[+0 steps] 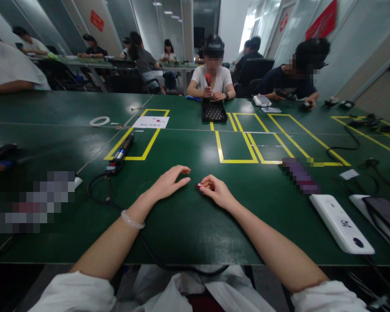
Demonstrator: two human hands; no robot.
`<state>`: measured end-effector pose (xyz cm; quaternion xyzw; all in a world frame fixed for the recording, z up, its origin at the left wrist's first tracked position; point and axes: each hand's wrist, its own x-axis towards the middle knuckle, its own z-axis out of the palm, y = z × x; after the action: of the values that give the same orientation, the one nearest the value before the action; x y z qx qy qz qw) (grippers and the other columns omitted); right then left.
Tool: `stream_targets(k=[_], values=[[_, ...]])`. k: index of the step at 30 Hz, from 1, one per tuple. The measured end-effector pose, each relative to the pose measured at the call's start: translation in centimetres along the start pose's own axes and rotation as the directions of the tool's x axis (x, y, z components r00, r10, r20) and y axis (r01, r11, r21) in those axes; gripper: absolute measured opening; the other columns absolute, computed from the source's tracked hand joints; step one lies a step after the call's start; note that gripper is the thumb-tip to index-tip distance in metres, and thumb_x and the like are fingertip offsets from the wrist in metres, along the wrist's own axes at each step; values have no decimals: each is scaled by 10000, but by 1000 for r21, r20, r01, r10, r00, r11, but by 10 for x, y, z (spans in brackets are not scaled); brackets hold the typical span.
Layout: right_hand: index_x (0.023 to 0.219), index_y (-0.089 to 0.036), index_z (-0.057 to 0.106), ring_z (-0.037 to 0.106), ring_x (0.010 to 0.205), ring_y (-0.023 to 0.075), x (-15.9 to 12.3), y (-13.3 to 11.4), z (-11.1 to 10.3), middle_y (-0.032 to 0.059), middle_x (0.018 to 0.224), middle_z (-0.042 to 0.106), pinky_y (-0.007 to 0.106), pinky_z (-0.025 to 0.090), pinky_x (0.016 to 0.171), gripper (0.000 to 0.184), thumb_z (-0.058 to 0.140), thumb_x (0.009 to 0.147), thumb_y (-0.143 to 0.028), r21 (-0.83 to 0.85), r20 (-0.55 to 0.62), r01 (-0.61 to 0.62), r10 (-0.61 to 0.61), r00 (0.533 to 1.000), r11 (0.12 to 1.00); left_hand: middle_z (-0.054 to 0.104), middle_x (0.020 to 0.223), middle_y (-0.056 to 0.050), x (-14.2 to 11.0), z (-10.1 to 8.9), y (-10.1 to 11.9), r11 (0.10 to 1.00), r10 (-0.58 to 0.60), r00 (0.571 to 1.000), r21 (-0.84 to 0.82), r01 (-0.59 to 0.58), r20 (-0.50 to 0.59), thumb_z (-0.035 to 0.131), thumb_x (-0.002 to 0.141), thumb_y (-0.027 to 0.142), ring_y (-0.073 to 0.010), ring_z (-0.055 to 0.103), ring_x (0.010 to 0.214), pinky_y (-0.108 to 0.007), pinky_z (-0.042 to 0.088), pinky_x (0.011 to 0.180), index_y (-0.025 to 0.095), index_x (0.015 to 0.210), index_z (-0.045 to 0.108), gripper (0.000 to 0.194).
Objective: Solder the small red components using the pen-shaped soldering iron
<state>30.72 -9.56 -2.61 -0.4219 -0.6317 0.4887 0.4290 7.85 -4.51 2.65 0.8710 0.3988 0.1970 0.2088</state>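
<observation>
Card (152, 122) print is unreadable; our right hand (216, 190) pinches a small red-and-white piece (198, 185), our left hand (169, 182) has thumb and fingers apart.

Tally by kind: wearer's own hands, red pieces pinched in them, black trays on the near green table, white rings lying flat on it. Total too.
Wearer's hands: 2 (left hand, right hand)
Red piece: 1
Black tray: 1
White ring: 1
Total: 5

Green table (178, 234) (yellow tape outlines (238, 161)): white ring (91, 121), paper sheet (151, 123), black tray (214, 120), white power bank (339, 227).
</observation>
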Motion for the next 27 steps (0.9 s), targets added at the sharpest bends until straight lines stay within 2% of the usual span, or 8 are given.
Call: stream_targets(k=[3,6,9,11,15,18,22,27], values=[[936,-178,550,552,638,104,1,0,-1,-4,791,604,228,432,594,245,649,830,-375,-17,-20,0,0,1000,1000,475,1388,-155,-6,-29,-50,903,-168,940,335,267,-298,485,892,452,-317,409,1301,-473,303,1085,159,1297,495,500],[931,-176,555,534,641,101,1,-2,0,-4,790,596,221,414,588,228,640,836,-365,-46,-26,12,-14,1000,999,379,1439,-252,-28,-60,-103,674,-347,748,403,619,-566,538,863,441,-400,342,1333,-533,282,1066,75,1343,435,613],[913,-180,565,496,598,97,1,-4,0,-26,713,564,214,387,560,216,637,835,-369,-97,-32,14,-17,999,995,436,1361,-292,-53,-84,-141,514,-628,604,322,795,-490,591,809,507,-456,470,1194,-555,407,904,31,1340,420,734],[900,-181,571,482,573,99,1,-4,0,-39,664,542,212,370,539,223,643,828,-379,-115,-36,3,-7,999,993,467,1331,-267,-64,-94,-155,472,-721,559,301,829,-410,593,806,492,-449,522,1132,-523,446,823,62,1362,417,724],[895,-179,572,486,564,102,2,-1,-1,-40,655,542,217,371,535,248,659,811,-395,-81,-38,-4,1,999,997,525,1271,-202,-65,-99,-163,519,-705,608,318,793,-364,639,779,403,-399,563,1092,-457,459,804,126,1362,454,672],[905,-179,574,489,567,102,3,2,-1,-35,671,553,223,385,545,253,665,807,-394,-69,-38,1,-3,999,998,521,1269,-228,-55,-90,-153,530,-690,619,321,785,-375,653,747,473,-389,569,1080,-461,469,805,118,1344,456,722],[921,-177,586,481,574,102,4,2,-1,-25,693,569,228,388,553,257,668,809,-393,-79,-53,14,-18,998,997,535,1213,-236,-35,-65,-116,559,-639,669,369,743,-379,634,731,523,-377,577,1058,-455,487,794,128,1274,481,689],[941,-172,598,519,630,108,5,1,-2,11,798,623,238,419,594,277,678,804,-399,-62,-82,22,-27,996,998,540,1146,-181,-12,-27,-52,685,-473,833,475,553,-287,591,749,486,-349,573,1030,-408,493,766,134,1245,483,618]])
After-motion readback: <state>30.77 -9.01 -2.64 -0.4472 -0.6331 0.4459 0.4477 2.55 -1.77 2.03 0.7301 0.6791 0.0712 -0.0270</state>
